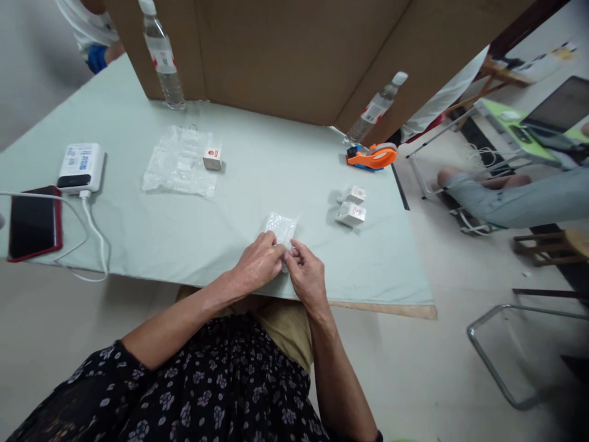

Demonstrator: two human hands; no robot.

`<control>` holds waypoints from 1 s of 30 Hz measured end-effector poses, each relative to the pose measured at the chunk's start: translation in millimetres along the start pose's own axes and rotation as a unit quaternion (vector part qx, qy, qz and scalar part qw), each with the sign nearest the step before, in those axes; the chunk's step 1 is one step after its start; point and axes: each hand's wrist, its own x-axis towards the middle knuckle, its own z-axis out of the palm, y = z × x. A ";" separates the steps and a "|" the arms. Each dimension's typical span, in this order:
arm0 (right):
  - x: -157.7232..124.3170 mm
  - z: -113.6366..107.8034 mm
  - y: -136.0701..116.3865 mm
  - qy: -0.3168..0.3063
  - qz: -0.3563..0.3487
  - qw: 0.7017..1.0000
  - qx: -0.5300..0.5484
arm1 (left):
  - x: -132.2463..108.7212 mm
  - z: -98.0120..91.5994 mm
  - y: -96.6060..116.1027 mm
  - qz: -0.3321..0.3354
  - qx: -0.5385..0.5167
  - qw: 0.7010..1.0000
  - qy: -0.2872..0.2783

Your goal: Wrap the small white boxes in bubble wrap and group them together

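Note:
A bubble-wrapped packet (282, 224) lies on the table near its front edge. My left hand (260, 261) is closed on its near left side, with the fingers bent over the wrap. From the right, my right hand (306, 270) pinches the packet's near edge, thumb and fingertips close to the left hand's. My fingers cover the near part, and what is inside the wrap cannot be made out. To the right sit two small white boxes in clear wrap, one box (352, 213) nearer and the other box (356, 194) behind it.
Flat bubble wrap (177, 162) lies back left, a small box (212, 159) at its right edge. An orange tape dispenser (377, 158) and water bottle (375, 113) stand back right; another bottle (163, 64) stands left by a cardboard panel (285, 55). A power bank (81, 166) is cabled beside a phone (34, 222).

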 end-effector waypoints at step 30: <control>36.0 -30.5 -19.8 -0.276 -0.109 0.940 -0.170 | 7.9 3.5 -10.9 -0.109 -0.270 0.955 0.061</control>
